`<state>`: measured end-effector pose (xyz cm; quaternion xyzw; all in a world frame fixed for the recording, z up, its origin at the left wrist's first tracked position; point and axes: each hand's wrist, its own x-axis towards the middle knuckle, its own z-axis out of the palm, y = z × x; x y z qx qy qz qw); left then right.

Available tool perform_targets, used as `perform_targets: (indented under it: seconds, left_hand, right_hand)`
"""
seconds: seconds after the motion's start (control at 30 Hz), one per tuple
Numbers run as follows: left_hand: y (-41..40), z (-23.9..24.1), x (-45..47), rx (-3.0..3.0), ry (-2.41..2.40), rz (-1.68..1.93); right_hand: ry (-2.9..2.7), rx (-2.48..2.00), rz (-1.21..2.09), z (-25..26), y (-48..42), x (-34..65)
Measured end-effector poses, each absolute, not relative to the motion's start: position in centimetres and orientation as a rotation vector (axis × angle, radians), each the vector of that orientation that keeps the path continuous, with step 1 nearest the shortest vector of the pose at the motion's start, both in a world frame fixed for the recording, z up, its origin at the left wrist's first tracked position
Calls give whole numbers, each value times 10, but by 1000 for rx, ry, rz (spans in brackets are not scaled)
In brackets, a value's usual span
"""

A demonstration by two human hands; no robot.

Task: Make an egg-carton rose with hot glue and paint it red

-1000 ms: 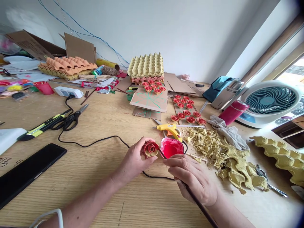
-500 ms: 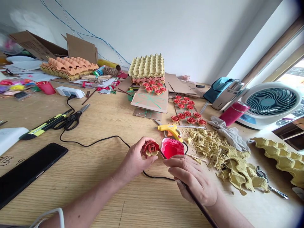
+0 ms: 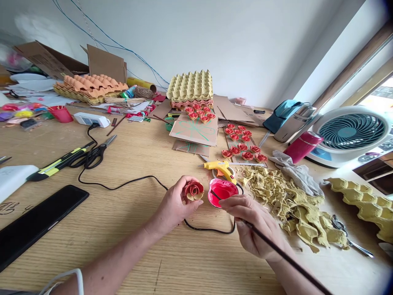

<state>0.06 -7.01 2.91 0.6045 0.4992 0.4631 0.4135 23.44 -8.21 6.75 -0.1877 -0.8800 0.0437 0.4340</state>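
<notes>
Between the thumb and fingers of my left hand is an egg-carton rose, its inner petals red and its lower outer petals partly bare yellowish. My right hand is closed around a long dark paintbrush. The brush tip reaches into a small bowl of red paint, just right of the rose. Behind the bowl lies a yellow hot glue gun, with its black cord running around on the table.
Torn egg-carton scraps lie to the right, near small scissors. Finished red roses rest on cardboard farther back. On the left are black scissors, a utility knife and a black phone. A fan stands at right.
My right hand has moved slightly right, taking the brush tip from the rose's edge into the paint bowl. My left hand still holds the rose in nearly the same place.
</notes>
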Motion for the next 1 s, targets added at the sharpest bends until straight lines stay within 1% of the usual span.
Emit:
perform_targets:
  seconds: [0.1,0.3,0.73,0.9,1.0]
  left_hand:
    - [-66,26,-1,1501,1244,1203]
    - [-62,23,-2,1453,1246,1215]
    - [-66,23,0,1597,1239,1221]
    - [-67,21,0,1592,1180,1212]
    - [-69,22,0,1577,1174,1193]
  right_hand:
    - [-2133,-605,183,64,-78,238]
    - [-2042,-840,130,57,-69,240]
    - [-2032,-904,161,57,-66,235]
    - [-1885,-948,387,53,-67,240]
    - [-1705,-841,540,52,-69,241]
